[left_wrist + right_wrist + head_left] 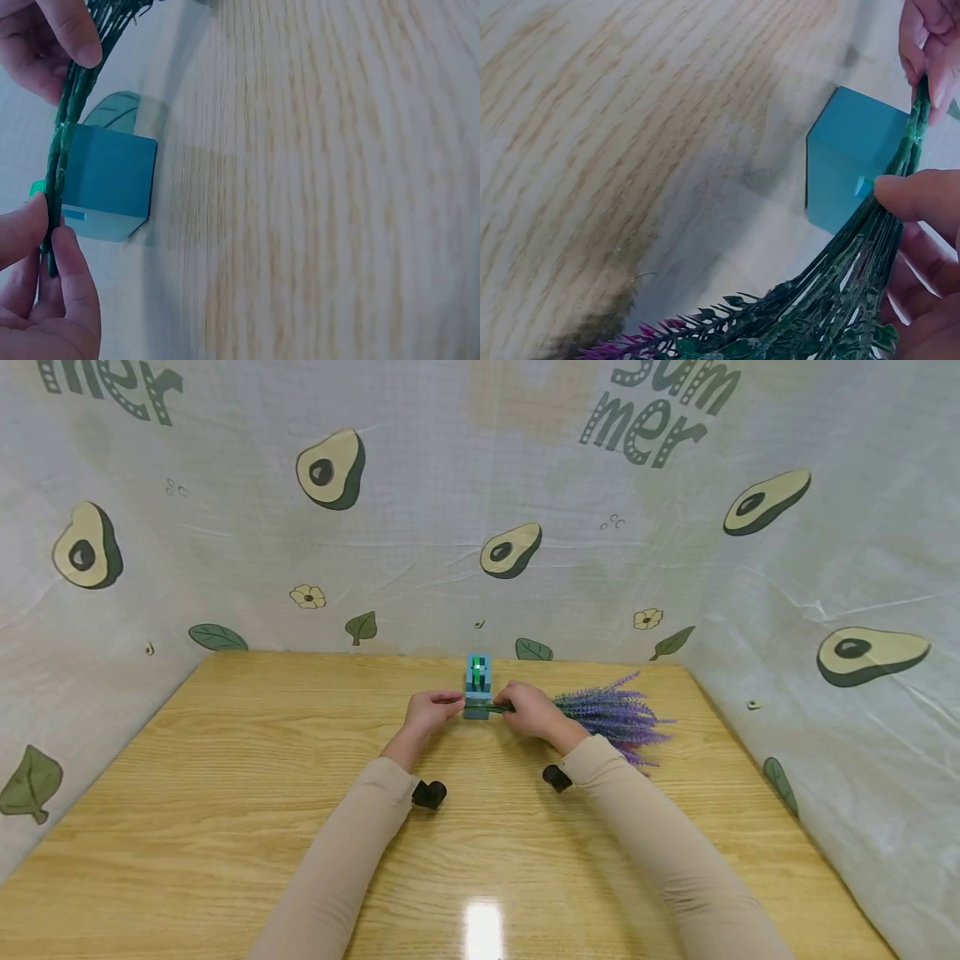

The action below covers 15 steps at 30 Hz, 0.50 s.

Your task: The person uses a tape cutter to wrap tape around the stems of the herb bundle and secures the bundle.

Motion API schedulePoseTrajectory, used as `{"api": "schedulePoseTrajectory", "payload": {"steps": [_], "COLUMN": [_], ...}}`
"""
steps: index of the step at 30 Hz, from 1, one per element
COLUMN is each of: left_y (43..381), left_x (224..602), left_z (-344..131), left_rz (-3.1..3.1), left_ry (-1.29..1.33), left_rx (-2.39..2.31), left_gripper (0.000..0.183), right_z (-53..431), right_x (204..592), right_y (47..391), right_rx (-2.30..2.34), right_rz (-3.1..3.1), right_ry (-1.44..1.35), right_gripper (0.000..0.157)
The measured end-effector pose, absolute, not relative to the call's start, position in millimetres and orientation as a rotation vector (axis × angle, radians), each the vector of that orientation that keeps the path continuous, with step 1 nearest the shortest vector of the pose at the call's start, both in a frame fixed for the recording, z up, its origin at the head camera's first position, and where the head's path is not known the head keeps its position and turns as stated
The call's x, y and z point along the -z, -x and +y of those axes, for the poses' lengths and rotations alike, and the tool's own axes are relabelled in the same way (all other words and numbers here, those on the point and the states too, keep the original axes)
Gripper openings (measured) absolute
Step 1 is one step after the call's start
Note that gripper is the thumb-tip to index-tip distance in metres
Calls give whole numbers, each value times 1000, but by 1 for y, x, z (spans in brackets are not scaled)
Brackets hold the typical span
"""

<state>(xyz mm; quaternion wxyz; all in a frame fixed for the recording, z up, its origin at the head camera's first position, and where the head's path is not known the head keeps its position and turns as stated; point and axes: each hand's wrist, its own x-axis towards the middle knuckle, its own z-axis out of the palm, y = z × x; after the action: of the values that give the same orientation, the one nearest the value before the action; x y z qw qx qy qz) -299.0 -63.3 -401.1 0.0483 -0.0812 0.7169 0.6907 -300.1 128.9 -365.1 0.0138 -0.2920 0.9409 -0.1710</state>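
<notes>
A bunch of artificial lavender [618,720] with purple flower heads lies sideways, its heads to the right. My right hand [528,710] grips the gathered green stems [855,236] below the heads, thumb on the near side. At the stem ends, my left hand [433,710] pinches the tips between thumb and fingers, as the left wrist view shows. Between both hands stands a blue tape dispenser [477,683] with a green roll in it. The stems pass in front of the dispenser in the head view; whether they touch it I cannot tell.
The wooden table [285,743] reaches back to a pale curtain [420,527] printed with avocados and leaves. The dispenser stands near the table's back edge. A dark wrist camera [429,794] sits on the left cuff, another camera [557,777] on the right.
</notes>
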Motion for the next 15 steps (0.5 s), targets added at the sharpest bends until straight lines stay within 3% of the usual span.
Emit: {"api": "schedulePoseTrajectory", "payload": {"steps": [15], "left_y": [298], "left_x": [403], "left_z": [-65], "left_rz": [2361], "left_ry": [290], "left_rx": [-2012], "left_gripper": [20], "right_z": [129], "right_x": [372], "right_y": [305], "right_rx": [527], "right_rz": [3007], "right_ry": [935], "right_gripper": [19]}}
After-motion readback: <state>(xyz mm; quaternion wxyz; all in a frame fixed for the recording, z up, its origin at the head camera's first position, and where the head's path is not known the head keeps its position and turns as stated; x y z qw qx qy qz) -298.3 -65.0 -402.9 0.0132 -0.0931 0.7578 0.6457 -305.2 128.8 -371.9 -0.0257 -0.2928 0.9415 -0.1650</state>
